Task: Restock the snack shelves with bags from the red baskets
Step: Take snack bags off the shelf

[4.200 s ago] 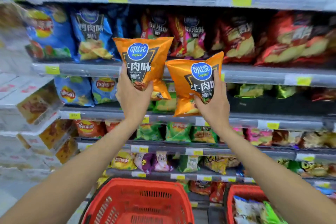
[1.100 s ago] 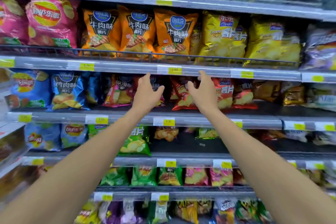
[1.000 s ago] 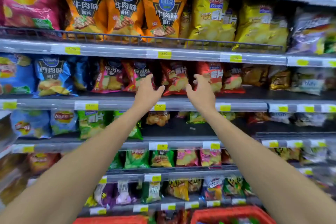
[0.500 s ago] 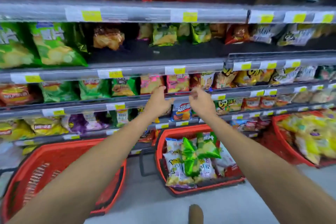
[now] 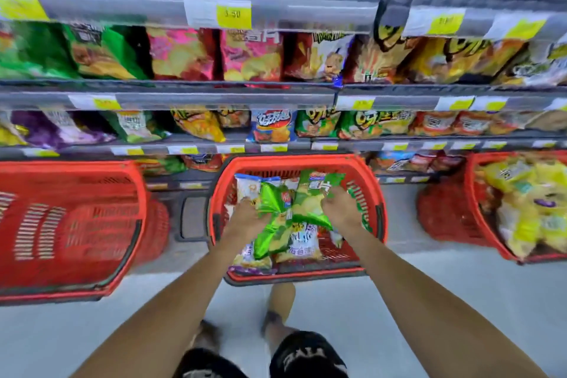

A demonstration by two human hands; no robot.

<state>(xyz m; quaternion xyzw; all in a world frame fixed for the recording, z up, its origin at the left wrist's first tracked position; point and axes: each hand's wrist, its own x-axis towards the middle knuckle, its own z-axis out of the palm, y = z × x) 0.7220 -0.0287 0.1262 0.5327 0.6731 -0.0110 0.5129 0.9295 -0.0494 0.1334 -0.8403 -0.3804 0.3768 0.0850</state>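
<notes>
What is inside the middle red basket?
The left hand grips the left green bag, the right hand the right green bag, both on top in the middle red basket. White bags show beneath; anything deeper is covered.

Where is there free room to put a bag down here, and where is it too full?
Free: the left red basket, its mesh bottom bare, and the floor before the baskets. Crowded: the middle basket, where the left hand and right hand grip green bags; the right basket, heaped with yellow bags; the shelves.

My arms: both stretched forward, down. Left hand (image 5: 245,219) grips bag (image 5: 271,205); right hand (image 5: 340,209) grips second bag (image 5: 308,209).
</notes>
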